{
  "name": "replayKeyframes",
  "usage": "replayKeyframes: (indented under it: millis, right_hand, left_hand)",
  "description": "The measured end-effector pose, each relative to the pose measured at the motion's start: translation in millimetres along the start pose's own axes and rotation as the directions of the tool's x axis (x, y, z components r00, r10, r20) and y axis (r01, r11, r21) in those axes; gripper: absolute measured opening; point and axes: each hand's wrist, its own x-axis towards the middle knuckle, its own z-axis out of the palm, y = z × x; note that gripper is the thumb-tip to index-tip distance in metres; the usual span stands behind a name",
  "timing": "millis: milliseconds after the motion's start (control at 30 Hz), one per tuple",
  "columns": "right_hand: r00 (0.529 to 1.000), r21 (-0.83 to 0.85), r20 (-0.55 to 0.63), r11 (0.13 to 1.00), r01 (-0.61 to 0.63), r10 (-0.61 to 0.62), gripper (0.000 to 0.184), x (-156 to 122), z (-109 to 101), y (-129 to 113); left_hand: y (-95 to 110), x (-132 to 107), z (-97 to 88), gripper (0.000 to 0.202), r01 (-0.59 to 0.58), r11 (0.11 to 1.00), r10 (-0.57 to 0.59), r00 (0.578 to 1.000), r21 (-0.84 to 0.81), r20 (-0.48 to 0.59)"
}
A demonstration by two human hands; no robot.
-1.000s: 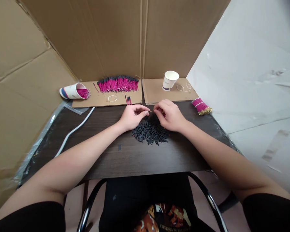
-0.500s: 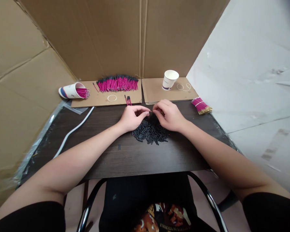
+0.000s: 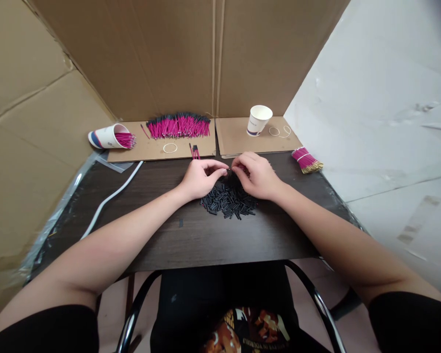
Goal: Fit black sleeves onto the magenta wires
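Note:
My left hand (image 3: 202, 179) is closed in a pinch, thumb against forefinger, on something tiny and dark that I cannot make out. Facing it, almost fingertip to fingertip, my right hand (image 3: 255, 175) curls round a few pink wires; pink shows between its fingers and pale tips stick out behind it. Below both hands spreads a heap of short black sleeves (image 3: 230, 202) on the dark table (image 3: 206, 245). Just beyond my left hand lie several pink wires with black ends (image 3: 195, 152), partly covered by the hand.
A long row of black-capped pink wires (image 3: 178, 126) lies on cardboard (image 3: 132, 154). At left, a tipped paper cup (image 3: 105, 137) holds pink wires; an upright cup (image 3: 259, 121) stands at right. Rubber bands (image 3: 170, 148), a banded wire bundle (image 3: 306, 159) and a white cable (image 3: 110, 198) lie around.
Both hands stay nearly in place, fingertips still close together. Pale wire tips now show behind my right hand. The view has shifted very slightly.

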Motion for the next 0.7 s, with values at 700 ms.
replayKeyframes:
  millis: [700]
  right_hand:
    - [1.000,0.054,0.017,0.998,-0.026,0.025,0.010,-1.1,5.1,1.2]
  left_hand:
    - [0.6,-0.2,1.3,0.020,0.022,1.000,-0.022,1.000,-0.018,0.001]
